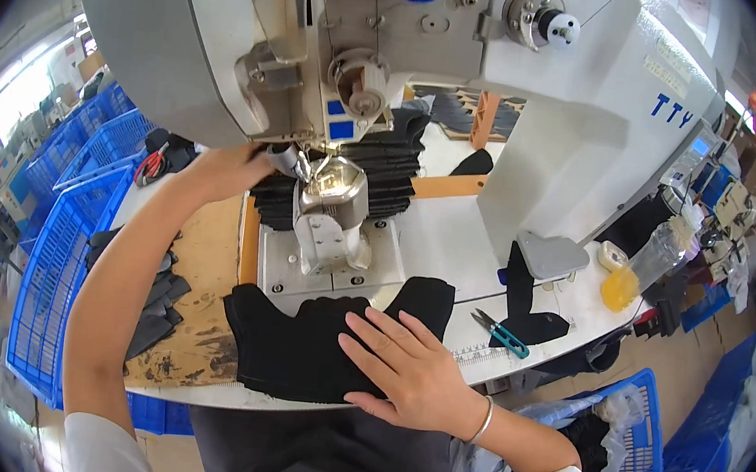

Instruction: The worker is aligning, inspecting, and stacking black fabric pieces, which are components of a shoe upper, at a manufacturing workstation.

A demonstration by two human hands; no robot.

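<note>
The black fabric piece point(292, 356) lies at the near edge of the white worktable point(443, 229), in front of the metal sewing arm point(333, 222) of a large pale sewing machine point(579, 73). Its left part overlaps a stained tan board point(211, 246).

The right hand point(418, 383) rests palm down on the right part of the fabric, its fingers extended and spread, gripping nothing; a thin bracelet point(485, 420) circles the wrist. The left hand point(223, 171) reaches far and to the left, beside the machine head, with its fingers bent toward a shiny metal part point(285, 160). Its fingertips are hidden, so I cannot tell whether they grip anything.

Farther back, behind the sewing arm, black pieces lie in a stack point(394, 169). Grey scraps point(159, 305) sit on the left side of the board. To the right of the fabric are teal-handled snips point(512, 340), and farther right stands a clear bottle point(656, 261) near something yellow. 2 blue baskets flank the table, a left basket point(42, 320) and a right basket point(650, 430).
</note>
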